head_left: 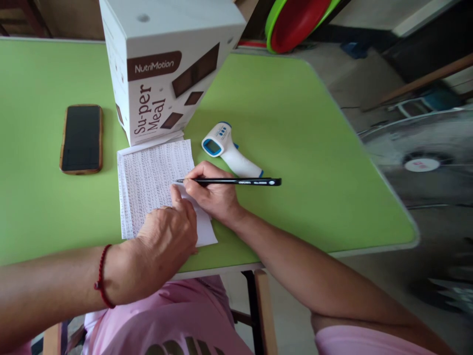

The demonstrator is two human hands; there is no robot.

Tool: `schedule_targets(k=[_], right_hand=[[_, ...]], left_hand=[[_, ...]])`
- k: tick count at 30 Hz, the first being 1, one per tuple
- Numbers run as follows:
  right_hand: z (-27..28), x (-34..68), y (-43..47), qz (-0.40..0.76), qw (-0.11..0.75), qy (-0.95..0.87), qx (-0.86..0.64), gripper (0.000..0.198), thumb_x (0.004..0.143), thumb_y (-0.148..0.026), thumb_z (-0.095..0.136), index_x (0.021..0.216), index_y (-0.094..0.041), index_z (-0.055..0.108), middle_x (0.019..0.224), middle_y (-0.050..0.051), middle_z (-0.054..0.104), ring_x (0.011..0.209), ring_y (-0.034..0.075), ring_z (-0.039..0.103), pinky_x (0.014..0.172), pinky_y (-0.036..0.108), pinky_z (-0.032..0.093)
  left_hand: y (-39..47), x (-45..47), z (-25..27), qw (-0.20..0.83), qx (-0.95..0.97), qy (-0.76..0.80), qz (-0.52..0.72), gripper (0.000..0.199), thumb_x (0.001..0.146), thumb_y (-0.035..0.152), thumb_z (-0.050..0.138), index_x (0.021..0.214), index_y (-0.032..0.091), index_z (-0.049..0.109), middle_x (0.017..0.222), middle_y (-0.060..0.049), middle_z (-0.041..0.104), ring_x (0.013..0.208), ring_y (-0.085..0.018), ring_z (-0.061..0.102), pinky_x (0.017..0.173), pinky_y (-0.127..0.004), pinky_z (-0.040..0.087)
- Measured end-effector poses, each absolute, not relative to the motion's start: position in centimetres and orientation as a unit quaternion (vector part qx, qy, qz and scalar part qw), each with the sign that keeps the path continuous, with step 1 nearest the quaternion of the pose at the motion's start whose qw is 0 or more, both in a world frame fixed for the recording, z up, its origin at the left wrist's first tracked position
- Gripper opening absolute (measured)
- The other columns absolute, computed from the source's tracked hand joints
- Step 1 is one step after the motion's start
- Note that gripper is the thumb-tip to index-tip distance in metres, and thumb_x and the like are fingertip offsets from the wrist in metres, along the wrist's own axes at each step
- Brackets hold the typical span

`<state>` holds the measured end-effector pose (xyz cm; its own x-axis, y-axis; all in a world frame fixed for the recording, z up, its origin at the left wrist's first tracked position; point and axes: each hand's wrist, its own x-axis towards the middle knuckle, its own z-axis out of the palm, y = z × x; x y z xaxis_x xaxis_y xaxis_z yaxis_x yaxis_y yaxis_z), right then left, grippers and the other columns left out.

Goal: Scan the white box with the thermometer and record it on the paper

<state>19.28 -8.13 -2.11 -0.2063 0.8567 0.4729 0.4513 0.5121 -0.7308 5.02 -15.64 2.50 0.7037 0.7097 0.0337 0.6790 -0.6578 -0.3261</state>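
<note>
My right hand (214, 195) grips a black pen (254, 182) between thumb and fingers, its tip at the sheet of paper (155, 172). Dense rows of small handwriting cover much of that sheet; its lower right part is blank. My left hand (168, 229) lies on the paper with its index finger stretched toward the pen tip and the other fingers bent beneath. It holds nothing that I can see and hides the sheet's lower middle. Another written sheet shows underneath along the left edge. A red cord bracelet (100, 277) circles my left wrist.
A tall white NutriMotion box (155, 88) stands behind the paper. A phone (81, 139) lies on the left, and a white and blue infrared thermometer (231, 150) lies right of the box. The green table (314, 172) ends at the right, with a fan (424, 160) beyond it.
</note>
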Motion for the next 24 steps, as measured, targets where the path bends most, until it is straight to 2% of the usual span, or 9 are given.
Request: schedule_targets(k=[7,18,24], right_hand=[[-2.1,19.4,-8.1,0.233,0.454,-0.741,-0.437,0.013,0.075,-0.015,0.056,0.066,-0.021,0.050,0.054,-0.006,0.053,0.048,0.007,0.045,0.046,0.022,0.037],[-2.1,19.2,-8.1,0.215,0.462,-0.736,-0.446,0.014,0.075,-0.014,0.056,0.065,-0.022,0.048,0.053,-0.007,0.052,0.047,0.007,0.043,0.046,0.022,0.037],[-2.0,19.3,-8.1,0.229,0.448,-0.741,-0.445,0.014,0.075,-0.015,0.056,0.065,-0.022,0.048,0.052,-0.007,0.052,0.046,0.007,0.044,0.046,0.022,0.037]], left_hand=[[-15.5,5.0,2.9,0.144,-0.912,-0.380,0.060,0.061,0.085,0.055,0.054,0.118,0.004,0.063,0.127,-0.028,0.058,0.055,-0.015,0.056,0.044,-0.030,0.028],[-15.3,5.1,3.2,0.113,-0.914,-0.383,0.078,0.065,0.083,0.056,0.057,0.118,0.002,0.062,0.127,-0.031,0.057,0.051,-0.014,0.054,0.042,-0.029,0.027],[-15.5,5.1,2.2,0.100,-0.907,-0.408,0.039,0.063,0.084,0.052,0.057,0.124,0.003,0.058,0.132,-0.030,0.052,0.061,-0.017,0.057,0.044,-0.029,0.031]])
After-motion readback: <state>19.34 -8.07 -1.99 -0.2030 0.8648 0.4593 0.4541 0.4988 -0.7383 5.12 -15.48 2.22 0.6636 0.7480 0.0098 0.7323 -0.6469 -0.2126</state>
